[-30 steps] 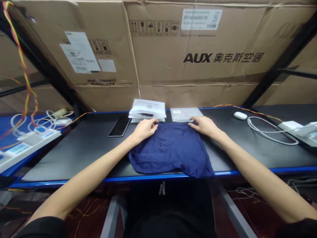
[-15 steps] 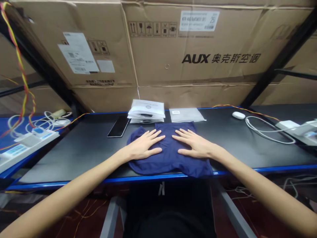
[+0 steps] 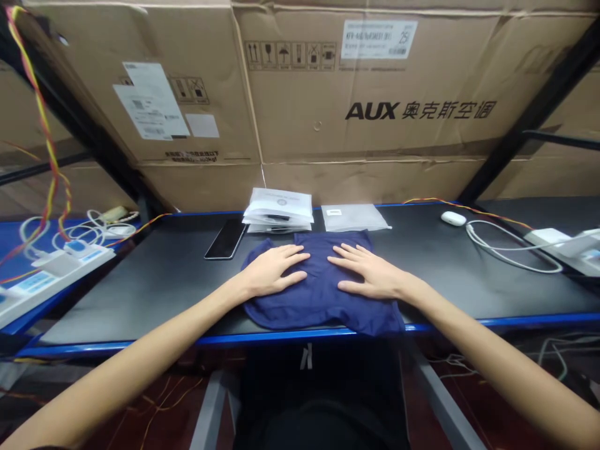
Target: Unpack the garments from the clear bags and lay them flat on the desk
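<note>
A navy-blue piece of cloth, perhaps a garment, lies loosely spread at the table's front edge, its lower right part reaching over that edge. My left hand rests flat on its left part, fingers stretched out and pointing right. Opposite it, my right hand lies flat on the right part with fingers spread. Between the two hands a strip of creased cloth shows. What lies beneath my palms is hidden.
Behind the cloth are a stack of white packets and a flat translucent pouch. A smartphone lies left of them. Power strips and cables flank the black tabletop. A large cardboard box stands at the back.
The fingers of my left hand have drawn slightly closer together. The cloth and my right hand look nearly the same; the view has shifted very slightly.
</note>
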A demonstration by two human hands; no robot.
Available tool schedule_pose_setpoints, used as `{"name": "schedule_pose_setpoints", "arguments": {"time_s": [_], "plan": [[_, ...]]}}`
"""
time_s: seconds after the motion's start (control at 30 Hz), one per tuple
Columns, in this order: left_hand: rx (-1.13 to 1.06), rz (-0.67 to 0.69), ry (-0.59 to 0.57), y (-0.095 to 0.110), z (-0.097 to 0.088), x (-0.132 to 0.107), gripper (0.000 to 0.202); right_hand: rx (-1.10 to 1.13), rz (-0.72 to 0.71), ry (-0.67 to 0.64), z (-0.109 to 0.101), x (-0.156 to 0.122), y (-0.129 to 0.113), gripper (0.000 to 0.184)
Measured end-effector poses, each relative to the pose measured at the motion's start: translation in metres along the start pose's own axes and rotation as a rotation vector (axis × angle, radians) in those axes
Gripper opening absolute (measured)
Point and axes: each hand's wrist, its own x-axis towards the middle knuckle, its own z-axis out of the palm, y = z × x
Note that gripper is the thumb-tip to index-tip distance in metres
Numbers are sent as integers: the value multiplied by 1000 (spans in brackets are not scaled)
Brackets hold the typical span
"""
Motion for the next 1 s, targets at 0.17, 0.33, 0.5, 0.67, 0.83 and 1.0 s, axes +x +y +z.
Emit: {"name": "schedule_pose_setpoints", "arguments": {"time_s": [0.17,0.33,0.5,0.67,0.83,1.0], "plan": [[205,-27,306,-32,-14,21,39,32,3,24,1,0,3,74],[438,-82,314,-64,-40,32,60,78,-12,55,2,-1,6,70],[481,-105,208,-76,-52,33,68,65,-17,63,2,-2,5,69],[470,-118,207,-81,-49,33,68,73,-24,85,3,-2,6,67],[494,-143,285,-86,-45,42,57,53,-16,62,2,-2,5,69],[435,-198,373,-84,-44,50,48,103,0,79,0,-4,4,67]]}}
